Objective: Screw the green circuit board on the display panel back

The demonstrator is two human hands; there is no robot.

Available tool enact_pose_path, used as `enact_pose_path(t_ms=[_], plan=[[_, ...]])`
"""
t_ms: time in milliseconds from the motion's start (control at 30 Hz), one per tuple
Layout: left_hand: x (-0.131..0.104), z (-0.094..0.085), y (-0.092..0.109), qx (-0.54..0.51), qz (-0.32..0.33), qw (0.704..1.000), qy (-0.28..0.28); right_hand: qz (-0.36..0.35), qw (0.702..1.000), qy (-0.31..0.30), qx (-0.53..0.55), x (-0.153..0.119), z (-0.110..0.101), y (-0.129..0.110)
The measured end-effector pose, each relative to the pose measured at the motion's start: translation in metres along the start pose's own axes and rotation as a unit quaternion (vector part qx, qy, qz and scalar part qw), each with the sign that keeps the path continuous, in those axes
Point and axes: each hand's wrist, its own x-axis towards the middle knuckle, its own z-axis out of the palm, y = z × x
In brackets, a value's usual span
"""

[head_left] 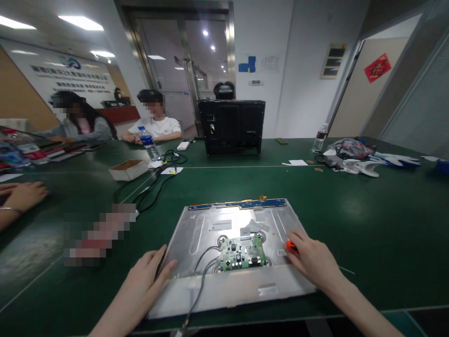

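Observation:
In front of me lies an LCD panel [199, 234], its metal back facing up. A green circuit board [242, 252] sits near its middle, with dark cables running from the board's left side over the front edge. A long blue board strip [238, 204] lines the far edge. My left hand [149, 276] grips the panel's left edge, thumb on top and fingers along the side. At the right edge, my right hand [310, 257] is closed round an orange-handled screwdriver [292, 247]; a thin shaft shows beyond the wrist. That hand also touches the panel.
A black monitor housing [231, 126] stands at the back. Left of it are a small open box [128, 170], tangled black cables [157, 182] and a water bottle [149, 142]. Another bottle [320, 138] and gloves [361, 166] lie right. A co-worker's hands [26, 199] rest at left.

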Motion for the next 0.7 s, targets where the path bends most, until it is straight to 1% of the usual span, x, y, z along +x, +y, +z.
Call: enact_pose_path(t_ms=[167,267,400,500,600,700], plan=[[0.009,-0.012,0.024,-0.035,-0.073,0.996,-0.044,0.042,0.999,0.005,0.008,-0.003,0.015,0.003],[0.014,-0.011,0.033,-0.046,-0.076,0.994,-0.058,0.074,0.997,0.008,-0.012,-0.003,0.022,0.007],[0.021,-0.001,0.041,-0.049,-0.035,0.995,-0.081,0.113,0.993,0.004,-0.028,-0.006,0.02,0.02],[0.027,0.007,0.05,-0.045,0.021,0.994,-0.094,0.151,0.988,-0.008,-0.041,-0.009,0.014,0.035],[0.032,0.012,0.061,-0.025,0.083,0.988,-0.128,0.177,0.983,-0.013,-0.046,-0.011,0.007,0.051],[0.036,0.013,0.076,0.007,0.125,0.979,-0.159,0.199,0.979,-0.009,-0.042,-0.011,0.0,0.064]])
